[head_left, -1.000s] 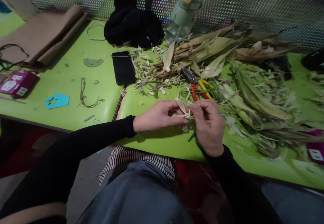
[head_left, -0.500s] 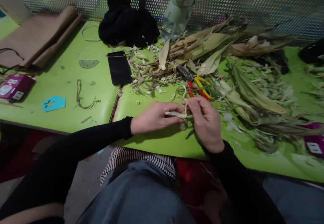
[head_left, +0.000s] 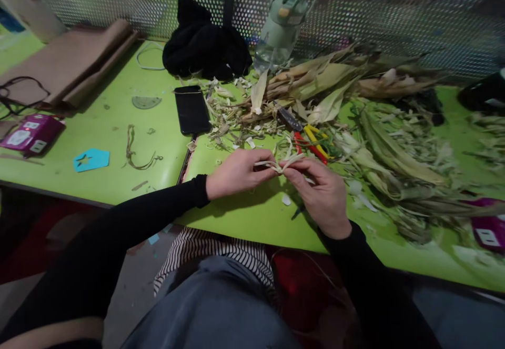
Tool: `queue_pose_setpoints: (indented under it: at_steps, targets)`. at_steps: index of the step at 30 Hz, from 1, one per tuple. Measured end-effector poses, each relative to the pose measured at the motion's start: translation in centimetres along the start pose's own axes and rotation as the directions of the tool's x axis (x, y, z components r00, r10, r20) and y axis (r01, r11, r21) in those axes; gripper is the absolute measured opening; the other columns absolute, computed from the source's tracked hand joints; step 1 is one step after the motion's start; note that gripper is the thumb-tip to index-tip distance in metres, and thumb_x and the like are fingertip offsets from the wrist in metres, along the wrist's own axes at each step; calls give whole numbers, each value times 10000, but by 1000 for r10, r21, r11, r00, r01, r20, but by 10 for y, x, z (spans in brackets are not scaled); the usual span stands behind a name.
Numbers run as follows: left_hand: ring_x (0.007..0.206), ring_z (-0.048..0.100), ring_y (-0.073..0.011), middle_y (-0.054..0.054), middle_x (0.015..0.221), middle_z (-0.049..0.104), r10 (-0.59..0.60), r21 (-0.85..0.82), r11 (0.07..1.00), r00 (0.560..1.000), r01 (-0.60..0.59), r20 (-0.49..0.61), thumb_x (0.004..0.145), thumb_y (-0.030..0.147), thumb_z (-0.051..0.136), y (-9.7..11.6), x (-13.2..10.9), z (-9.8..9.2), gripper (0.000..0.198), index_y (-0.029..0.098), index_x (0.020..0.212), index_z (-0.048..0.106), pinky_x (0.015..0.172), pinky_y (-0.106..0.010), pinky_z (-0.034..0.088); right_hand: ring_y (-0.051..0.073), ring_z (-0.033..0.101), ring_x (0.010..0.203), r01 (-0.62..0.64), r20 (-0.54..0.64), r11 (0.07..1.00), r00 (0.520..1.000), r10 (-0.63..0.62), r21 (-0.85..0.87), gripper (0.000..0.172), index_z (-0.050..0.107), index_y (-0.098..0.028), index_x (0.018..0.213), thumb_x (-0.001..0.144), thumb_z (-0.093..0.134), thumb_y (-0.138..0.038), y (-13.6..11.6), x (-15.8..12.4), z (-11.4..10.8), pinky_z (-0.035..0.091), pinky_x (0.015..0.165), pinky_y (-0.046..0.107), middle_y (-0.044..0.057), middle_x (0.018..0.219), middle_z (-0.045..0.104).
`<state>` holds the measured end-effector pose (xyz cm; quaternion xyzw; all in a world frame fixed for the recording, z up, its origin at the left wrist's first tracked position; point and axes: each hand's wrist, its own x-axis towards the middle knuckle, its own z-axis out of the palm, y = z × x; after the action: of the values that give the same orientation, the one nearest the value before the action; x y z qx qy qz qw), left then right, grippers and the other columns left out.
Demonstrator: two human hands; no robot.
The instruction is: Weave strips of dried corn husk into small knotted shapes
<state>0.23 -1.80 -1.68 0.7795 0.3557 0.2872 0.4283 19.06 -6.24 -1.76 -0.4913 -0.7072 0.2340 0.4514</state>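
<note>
Pale corn husk strips (head_left: 279, 168) are pinched between my two hands, above the green table's front part. My left hand (head_left: 242, 172) grips them from the left, thumb and fingers pressed together. From the right, my right hand (head_left: 321, 191) pinches the same strips close to my left fingertips. One strip end sticks up between the hands; whether the strips are knotted or twisted I cannot tell. Just beyond my right hand lie pliers (head_left: 302, 133) with red and yellow handles. Dry corn husks (head_left: 315, 83) are heaped behind them.
A phone (head_left: 192, 109) lies left of the husk scraps. A water bottle (head_left: 282, 28) and black cloth (head_left: 207, 43) stand at the back by a perforated screen. Further left are a protractor (head_left: 145, 102), a blue paper piece (head_left: 91, 160) and a purple box (head_left: 32, 135). Large husks (head_left: 402, 149) spread rightward.
My hands have shifted slightly left, and my right fingers have moved from above the strip's crossing to its right side. The strip ends now point differently. The view has tilted a little.
</note>
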Motion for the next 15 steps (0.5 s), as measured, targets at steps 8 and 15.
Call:
queue_pose_setpoints:
  at_steps: [8, 15]
  targets:
    - [783, 614, -146, -58, 870, 708, 165, 144, 976, 986, -162, -6, 985, 376, 484, -6, 8, -8, 319, 130, 944, 683, 737, -269, 448, 148, 656, 763, -52, -20, 998, 998, 53, 17, 104, 689, -228, 908, 901, 656, -326, 4, 8, 1, 521, 720, 293, 7, 872, 730]
    - [833, 646, -144, -52, 937, 732, 156, 19, 988, 974, -155, -165, 926, 288, 596, -13, 27, -18, 191, 139, 963, 710, 783, -265, 476, 155, 601, 724, -22, 79, 998, 996, 27, -64, 181, 656, -212, 883, 903, 624, -390, -10, 42, -10, 458, 690, 294, 11, 814, 681]
